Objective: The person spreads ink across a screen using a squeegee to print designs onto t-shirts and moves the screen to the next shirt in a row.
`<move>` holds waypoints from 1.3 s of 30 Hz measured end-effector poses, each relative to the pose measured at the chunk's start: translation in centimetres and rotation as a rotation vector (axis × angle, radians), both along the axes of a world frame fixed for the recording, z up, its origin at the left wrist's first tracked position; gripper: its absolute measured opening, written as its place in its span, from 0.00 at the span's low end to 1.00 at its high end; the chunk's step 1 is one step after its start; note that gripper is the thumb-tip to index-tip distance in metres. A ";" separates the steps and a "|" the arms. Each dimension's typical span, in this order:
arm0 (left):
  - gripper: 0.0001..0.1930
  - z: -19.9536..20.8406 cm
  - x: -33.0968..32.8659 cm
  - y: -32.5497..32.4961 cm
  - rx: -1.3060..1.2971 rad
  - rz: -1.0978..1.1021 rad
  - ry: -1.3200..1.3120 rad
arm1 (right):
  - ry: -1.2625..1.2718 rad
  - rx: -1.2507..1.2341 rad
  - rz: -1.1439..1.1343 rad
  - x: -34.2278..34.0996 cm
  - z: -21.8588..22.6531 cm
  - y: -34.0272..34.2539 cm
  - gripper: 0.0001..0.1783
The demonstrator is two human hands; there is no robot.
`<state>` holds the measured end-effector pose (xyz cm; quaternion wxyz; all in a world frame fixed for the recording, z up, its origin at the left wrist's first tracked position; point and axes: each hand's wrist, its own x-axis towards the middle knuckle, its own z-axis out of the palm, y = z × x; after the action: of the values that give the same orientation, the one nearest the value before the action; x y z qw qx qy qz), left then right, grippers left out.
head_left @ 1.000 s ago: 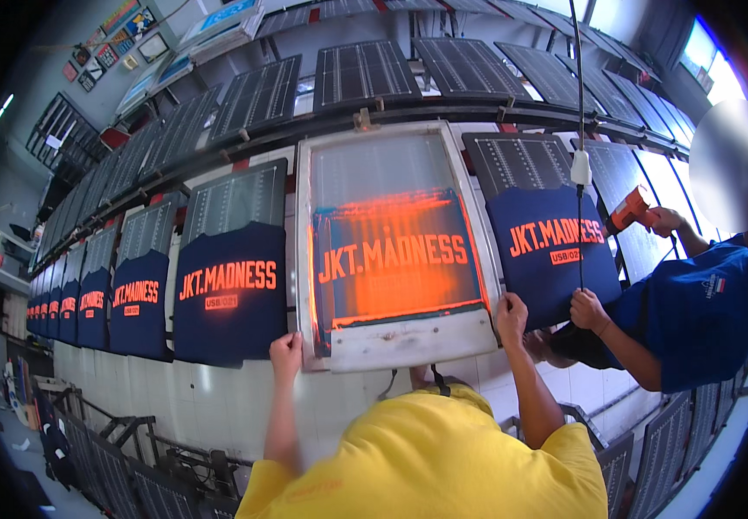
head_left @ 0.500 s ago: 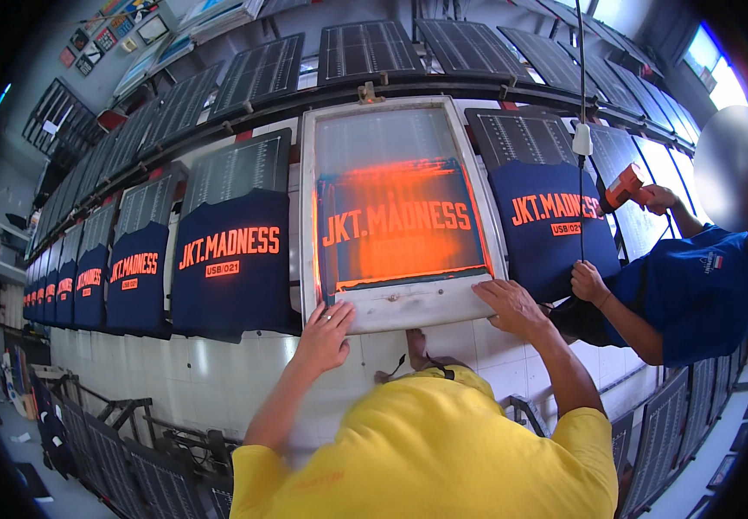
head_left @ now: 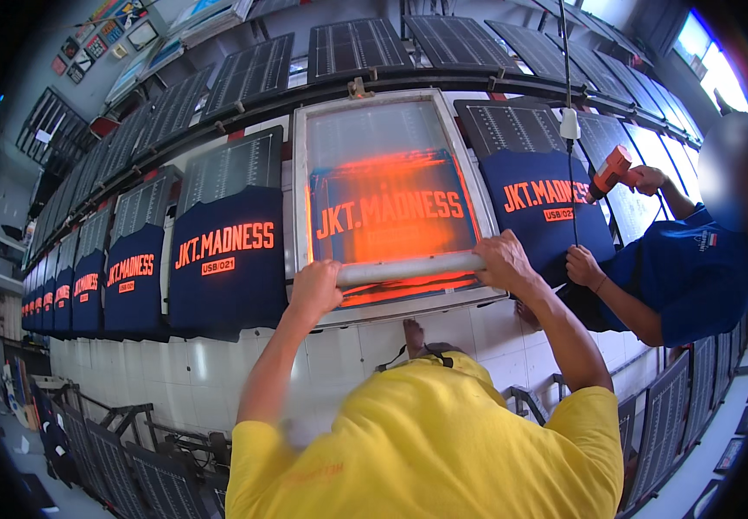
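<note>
My left hand (head_left: 315,290) is closed round the left end of a pale squeegee (head_left: 409,270), and my right hand (head_left: 505,261) grips its right end. The squeegee lies across the near part of a screen-printing frame (head_left: 301,173). Bright orange ink (head_left: 391,182) smears the mesh beyond it, with reversed-out block lettering showing through. More orange ink (head_left: 417,290) shows on the near side of the squeegee, close to the frame's front rail. Under the mesh a dark cloth shows. The squeegee's blade is hidden from above.
Left of the frame, a row of boards carries navy shirts (head_left: 227,294) with orange print. At right, a co-worker (head_left: 694,277) in blue points a red heat gun (head_left: 609,173) at another printed shirt (head_left: 538,233). A cable (head_left: 569,125) hangs there. Bare boards (head_left: 358,50) line the far side.
Both hands have moved up and away from me, now wrapped round the squeegee. Its broad pale face has tipped out of sight, exposing ink on the near side.
</note>
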<state>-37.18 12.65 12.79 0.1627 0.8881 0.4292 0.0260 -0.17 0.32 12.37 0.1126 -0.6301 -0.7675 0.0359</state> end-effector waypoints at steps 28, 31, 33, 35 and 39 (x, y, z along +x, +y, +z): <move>0.16 -6.6 -0.2 -0.6 0.369 -0.109 -0.109 | 0.016 0.192 -0.033 0.6 -4.3 0.8 0.13; 0.16 -7.1 1.3 3.0 0.411 -0.086 -0.097 | -0.024 0.177 -0.016 2.8 -4.8 5.4 0.12; 0.16 -6.9 2.7 5.9 0.381 -0.033 -0.094 | -0.047 0.098 -0.011 3.9 -3.8 9.1 0.12; 0.15 -6.3 4.3 9.0 0.369 -0.018 -0.107 | -0.044 0.095 -0.008 5.5 -4.4 12.8 0.11; 0.11 -5.8 5.8 13.9 0.307 0.046 -0.066 | -0.014 0.116 0.014 7.3 -4.0 19.4 0.07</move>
<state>-31.37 26.52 7.01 0.0383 0.8911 0.4347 0.1243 7.18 19.77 8.33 0.1434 -0.6174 -0.7734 -0.0122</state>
